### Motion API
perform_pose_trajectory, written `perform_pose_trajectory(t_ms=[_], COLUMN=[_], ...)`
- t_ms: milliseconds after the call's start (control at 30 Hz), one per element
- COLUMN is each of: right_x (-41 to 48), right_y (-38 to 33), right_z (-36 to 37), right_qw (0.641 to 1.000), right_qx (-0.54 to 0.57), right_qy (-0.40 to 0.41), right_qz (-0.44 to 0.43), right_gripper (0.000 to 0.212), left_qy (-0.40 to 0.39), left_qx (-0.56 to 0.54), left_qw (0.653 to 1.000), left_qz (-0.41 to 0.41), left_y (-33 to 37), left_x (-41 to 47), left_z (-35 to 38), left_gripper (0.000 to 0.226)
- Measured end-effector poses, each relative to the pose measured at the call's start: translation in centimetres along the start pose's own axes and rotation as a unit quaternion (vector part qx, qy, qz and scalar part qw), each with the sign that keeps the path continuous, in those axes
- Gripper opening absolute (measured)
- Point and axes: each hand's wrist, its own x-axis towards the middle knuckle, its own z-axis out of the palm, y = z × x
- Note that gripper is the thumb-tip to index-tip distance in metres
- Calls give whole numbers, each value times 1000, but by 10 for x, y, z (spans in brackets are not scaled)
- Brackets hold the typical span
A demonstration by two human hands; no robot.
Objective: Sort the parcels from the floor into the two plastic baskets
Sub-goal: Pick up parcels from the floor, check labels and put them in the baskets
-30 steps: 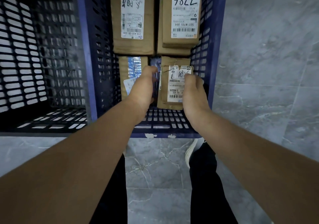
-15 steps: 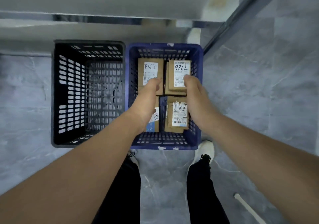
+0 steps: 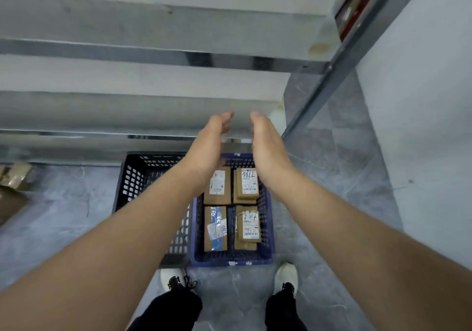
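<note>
- Parcels (image 3: 249,227): four brown cardboard groups lie inside the blue basket (image 3: 231,261), one in each corner, labels facing up
- Far-left corner: single parcel (image 3: 217,185) with a white label, its far edge hidden behind the left wrist
- Far-right corner: digit-marked parcel (image 3: 249,182) with handwritten digits on its label, lying on a wider box beneath it
- Near-left corner: taped parcel (image 3: 215,228) with blue tape and a skewed white label
- Near-right corner: a labelled box with handwritten marks and a barcode, resting on another box under it
- Blue basket: stands on the grey tiled floor (image 3: 332,177), its left wall just beside the black basket (image 3: 132,177)
- Black basket: on the same floor; the left forearm hides much of its interior
- Left hand (image 3: 212,139): raised above the baskets, fingers loosely extended, palm turned toward the other hand, holding nothing
- Right hand (image 3: 265,139): raised level with the left, fingers straight and together, palm turned inward, holding nothing
- Hand spacing: near each other, a narrow gap between the fingertips, not touching
- Metal shelving (image 3: 153,57): runs along the far side of both baskets
- Shoes (image 3: 287,274): two pale shoes on the floor at the near edge of the blue basket
- Loose cardboard (image 3: 10,185): on the floor at the left edge of the view, blurred
</note>
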Motion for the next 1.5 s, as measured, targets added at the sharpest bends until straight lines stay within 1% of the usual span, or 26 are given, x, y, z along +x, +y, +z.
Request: perform_pose_trajectory(t_ms=[100, 133, 233, 267, 367, 433, 467, 567, 733, 833, 933, 1000, 1100, 1167, 1267, 1333, 1400, 1500], right_x=[-32, -43, -78, -89, -124, -146, -158, -195, -246, -271, -291, -301, -314, -318, -323, -327, -332, -340], right_y=[-57, -76, -135, -155, -208, -239, -254, -291, -343, -372, -396, -408, -419, -424, -427, -427, -425, -422], right_z=[-6, -11, -33, -43, -71, -89, -97, -116, -137, -144, -147, -147, -144, -141, -131, -122, -111, -91], right_qw=[999, 998, 995, 993, 985, 977, 973, 960, 937, 920, 906, 897, 887, 882, 875, 870, 867, 865], right_qx=[36, 36, 38, 37, 25, 23, 22, 20, 28, 34, 41, 45, 42, 39, 38, 36, 38, 52], right_qy=[7, 8, -8, -14, -27, -31, -38, -66, -105, -123, -136, -143, -154, -165, -184, -190, -195, -216], right_qz=[-29, -43, -94, -114, -170, -211, -228, -270, -332, -369, -400, -417, -433, -439, -447, -453, -457, -449], right_gripper=[48, 49, 69, 69, 55, 47, 47, 58, 60, 65, 83, 88, 89, 85, 73, 80, 88, 87], left_qy=[1, 9, 33, 44, 80, 101, 112, 140, 189, 209, 228, 240, 255, 256, 259, 264, 273, 296], left_qx=[0, -2, 2, 4, 7, 7, 7, 6, 1, 3, 10, 13, 14, 17, 23, 23, 21, 18], left_qw=[999, 998, 994, 992, 985, 978, 974, 960, 936, 925, 911, 903, 894, 889, 883, 881, 878, 875], left_qz=[51, 64, 105, 116, 154, 184, 199, 242, 296, 319, 344, 357, 369, 380, 391, 392, 391, 383], left_y=[53, 71, 125, 142, 191, 220, 233, 266, 315, 336, 353, 362, 374, 377, 376, 372, 367, 356], left_x=[-37, -51, -95, -110, -154, -183, -200, -246, -309, -340, -367, -381, -396, -403, -411, -415, -419, -426], left_z=[-11, -15, -24, -25, -23, -19, -17, -9, 2, 4, 3, 1, -6, -13, -23, -31, -39, -56], left_gripper=[48, 51, 58, 58, 44, 41, 41, 41, 41, 43, 58, 63, 63, 63, 76, 81, 76, 65])
